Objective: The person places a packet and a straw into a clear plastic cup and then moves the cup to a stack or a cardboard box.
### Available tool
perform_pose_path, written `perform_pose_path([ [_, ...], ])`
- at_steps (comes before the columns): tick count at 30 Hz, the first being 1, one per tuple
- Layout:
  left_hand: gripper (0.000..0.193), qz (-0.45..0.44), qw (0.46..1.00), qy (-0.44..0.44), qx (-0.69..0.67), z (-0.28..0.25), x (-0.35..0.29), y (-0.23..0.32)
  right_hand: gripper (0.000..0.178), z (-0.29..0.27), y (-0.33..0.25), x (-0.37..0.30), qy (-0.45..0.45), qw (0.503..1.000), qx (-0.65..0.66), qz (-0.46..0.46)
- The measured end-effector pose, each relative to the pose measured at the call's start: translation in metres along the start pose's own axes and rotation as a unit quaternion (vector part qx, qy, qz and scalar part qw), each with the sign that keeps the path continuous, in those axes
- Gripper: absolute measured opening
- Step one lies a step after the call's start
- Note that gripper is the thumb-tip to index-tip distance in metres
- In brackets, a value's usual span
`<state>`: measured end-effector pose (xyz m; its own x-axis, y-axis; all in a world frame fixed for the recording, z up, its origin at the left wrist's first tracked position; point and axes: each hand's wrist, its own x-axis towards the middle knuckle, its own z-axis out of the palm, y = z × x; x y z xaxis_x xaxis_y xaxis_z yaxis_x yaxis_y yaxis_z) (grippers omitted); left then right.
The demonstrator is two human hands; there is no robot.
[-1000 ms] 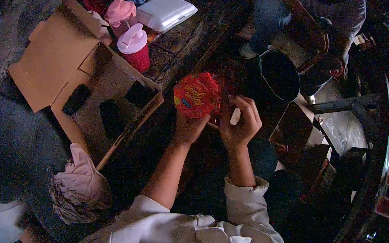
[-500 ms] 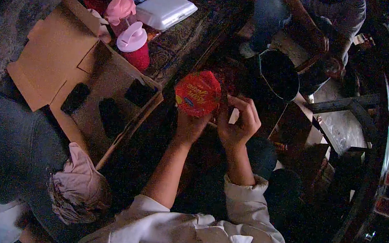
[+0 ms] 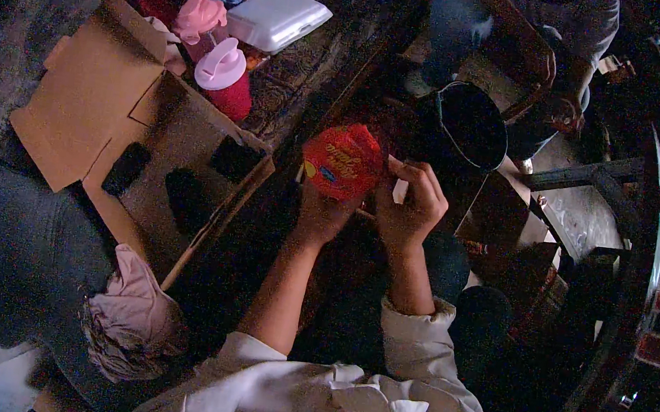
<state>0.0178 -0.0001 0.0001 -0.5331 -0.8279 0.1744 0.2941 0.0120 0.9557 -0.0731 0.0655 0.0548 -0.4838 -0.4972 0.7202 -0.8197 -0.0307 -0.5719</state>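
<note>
A shiny red packet (image 3: 342,161) with yellow print and a small blue mark is held up in front of me. My left hand (image 3: 323,217) is closed around its lower part, and the packet hides most of those fingers. Close against the packet's right edge, my right hand (image 3: 415,202) is closed in a pinch, thumb towards the index finger. Dark shadow covers the fingertips, so what they pinch cannot be made out. Below both hands my lap lies in darkness.
Left stands an open cardboard box (image 3: 218,114) with dark blocks inside. Behind it are a pink-lidded tumbler (image 3: 227,86), another pink-topped cup (image 3: 201,21) and a white foam container (image 3: 277,20). A black bucket (image 3: 472,125) stands right, near a seated person. Another person in a head covering (image 3: 136,318) is lower left.
The packet has shifted slightly right and tilted a little in my left hand. My right hand has moved a touch to the right with it. The seated person's hands have shifted slightly.
</note>
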Motion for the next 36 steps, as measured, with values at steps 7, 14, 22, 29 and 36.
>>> perform_pose_path([
  [7, 0.057, -0.018, 1.000, -0.013, -0.009, -0.003, 0.001, -0.002, 0.022, 0.002, -0.004, 0.002, 0.021, 1.000, -0.009, -0.014],
  [14, 0.059, -0.015, 1.000, -0.018, -0.012, -0.007, -0.002, -0.002, 0.021, 0.004, -0.005, -0.002, 0.023, 1.000, -0.007, 0.016],
  [22, 0.062, -0.049, 0.995, -0.016, -0.080, 0.001, 0.002, 0.000, 0.019, 0.000, 0.001, -0.007, 0.009, 0.999, -0.006, 0.039],
  [29, 0.060, -0.063, 0.993, -0.076, -0.068, -0.002, 0.001, -0.005, 0.016, -0.004, 0.003, -0.005, 0.016, 0.998, 0.008, 0.053],
  [36, 0.055, 0.029, 0.989, -0.076, 0.126, 0.000, 0.004, 0.017, 0.021, -0.011, 0.002, -0.005, -0.022, 0.996, 0.007, 0.085],
])
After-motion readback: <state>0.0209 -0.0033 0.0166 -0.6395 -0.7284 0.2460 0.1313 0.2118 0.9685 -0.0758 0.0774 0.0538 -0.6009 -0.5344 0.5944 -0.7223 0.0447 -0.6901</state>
